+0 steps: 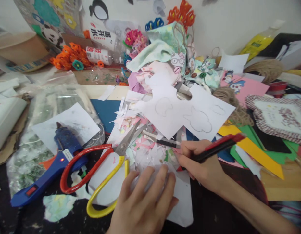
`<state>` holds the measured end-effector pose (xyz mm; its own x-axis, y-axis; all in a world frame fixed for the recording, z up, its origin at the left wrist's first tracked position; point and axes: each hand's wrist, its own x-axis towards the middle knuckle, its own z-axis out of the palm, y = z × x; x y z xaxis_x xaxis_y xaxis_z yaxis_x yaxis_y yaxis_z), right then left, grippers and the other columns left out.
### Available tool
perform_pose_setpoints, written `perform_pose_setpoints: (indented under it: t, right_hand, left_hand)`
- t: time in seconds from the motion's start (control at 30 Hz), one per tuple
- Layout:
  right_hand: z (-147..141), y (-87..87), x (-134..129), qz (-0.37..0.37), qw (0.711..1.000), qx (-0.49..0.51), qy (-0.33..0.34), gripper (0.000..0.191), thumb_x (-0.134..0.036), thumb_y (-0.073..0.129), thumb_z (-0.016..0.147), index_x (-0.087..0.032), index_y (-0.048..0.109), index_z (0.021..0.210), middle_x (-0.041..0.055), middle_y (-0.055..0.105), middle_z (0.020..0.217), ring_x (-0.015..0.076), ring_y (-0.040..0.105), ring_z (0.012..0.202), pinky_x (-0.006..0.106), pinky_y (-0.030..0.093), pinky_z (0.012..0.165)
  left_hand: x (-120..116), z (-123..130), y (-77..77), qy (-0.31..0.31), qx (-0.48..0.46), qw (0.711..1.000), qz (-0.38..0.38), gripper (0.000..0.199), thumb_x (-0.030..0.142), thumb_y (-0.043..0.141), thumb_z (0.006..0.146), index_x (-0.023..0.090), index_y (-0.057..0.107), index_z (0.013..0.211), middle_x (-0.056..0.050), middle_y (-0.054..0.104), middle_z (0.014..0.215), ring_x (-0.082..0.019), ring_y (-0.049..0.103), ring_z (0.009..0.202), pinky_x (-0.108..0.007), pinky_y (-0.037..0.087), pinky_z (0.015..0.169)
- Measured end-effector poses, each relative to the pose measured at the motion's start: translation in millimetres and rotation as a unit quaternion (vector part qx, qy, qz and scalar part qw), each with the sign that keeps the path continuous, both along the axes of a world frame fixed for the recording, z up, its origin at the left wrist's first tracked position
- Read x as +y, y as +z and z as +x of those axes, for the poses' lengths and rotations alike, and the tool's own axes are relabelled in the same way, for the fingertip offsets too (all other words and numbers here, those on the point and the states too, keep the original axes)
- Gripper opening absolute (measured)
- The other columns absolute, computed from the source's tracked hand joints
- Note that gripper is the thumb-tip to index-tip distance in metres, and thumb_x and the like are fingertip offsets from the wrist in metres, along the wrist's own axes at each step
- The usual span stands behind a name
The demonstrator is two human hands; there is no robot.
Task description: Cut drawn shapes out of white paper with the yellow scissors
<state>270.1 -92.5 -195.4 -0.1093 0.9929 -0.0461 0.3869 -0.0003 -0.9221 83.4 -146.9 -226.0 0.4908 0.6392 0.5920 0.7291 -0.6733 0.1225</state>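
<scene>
My left hand [146,198] lies with its fingers spread over a white sheet of paper [181,204] at the near middle. In my right hand [205,165] is a red and black pen [213,149], gripped between thumb and fingers; its tip is hard to see behind the hand. A pair of scissors [124,144] with one red and one yellow handle lies spread apart just left of my left hand. Beyond both hands, a cut-out white sheet [174,112] with faint drawn outlines rests on a heap of paper scraps [138,152].
To the left, a blue hot glue gun [49,177] with a lit red light lies across a plastic bag and paper. Orange flowers [69,57] and bottles [99,55] line the back. Twine [234,104], coloured card [257,152] and a checked-edge frame [284,113] crowd the right.
</scene>
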Motion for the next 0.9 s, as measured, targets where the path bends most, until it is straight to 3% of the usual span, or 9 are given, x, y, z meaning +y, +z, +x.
perform_pose_setpoints:
  t: [0.27,0.4,0.57,0.9]
  right_hand:
    - [0,0.1,-1,-0.02,0.996,0.052,-0.069,0.036,-0.028,0.061,0.086,-0.021,0.044,0.056,-0.0053,0.051,0.042,0.0055,0.04,0.034,0.021,0.028,0.037]
    - [-2,-1.5,-2,-0.012,0.999,0.003,-0.047,0.039,-0.033,0.06,0.088,-0.021,0.042,0.055,-0.0044,0.05,0.045,0.0071,0.044,0.04,0.022,0.032,0.041]
    - [-2,-3.2,-2,-0.007,0.998,-0.02,-0.052,0.04,-0.034,0.059,0.088,-0.022,0.04,0.055,-0.0044,0.049,0.046,0.0074,0.043,0.042,0.023,0.032,0.042]
    - [-4,-3.4,-1,0.0,0.998,-0.059,-0.018,0.039,-0.033,0.057,0.088,-0.021,0.04,0.056,-0.0049,0.049,0.047,0.0073,0.043,0.044,0.023,0.032,0.045]
  left_hand:
    - [1,1,0.0,0.001,-0.03,1.0,0.008,0.019,0.028,0.062,0.092,0.025,0.075,0.105,0.002,0.075,0.111,-0.018,0.06,0.102,-0.036,0.031,0.108]
    - [2,2,2.4,-0.002,-0.056,0.998,0.021,0.021,0.03,0.057,0.095,0.023,0.075,0.101,-0.001,0.075,0.107,-0.018,0.059,0.101,-0.036,0.033,0.104]
    - [-1,-4,10.4,0.002,-0.066,0.998,-0.016,0.044,0.047,0.041,0.1,0.021,0.074,0.09,-0.003,0.076,0.09,-0.02,0.059,0.091,-0.037,0.037,0.093]
    - [1,-2,11.8,0.007,-0.069,0.998,0.005,0.036,0.036,0.046,0.1,0.02,0.075,0.086,0.002,0.079,0.09,-0.019,0.059,0.085,-0.036,0.036,0.084]
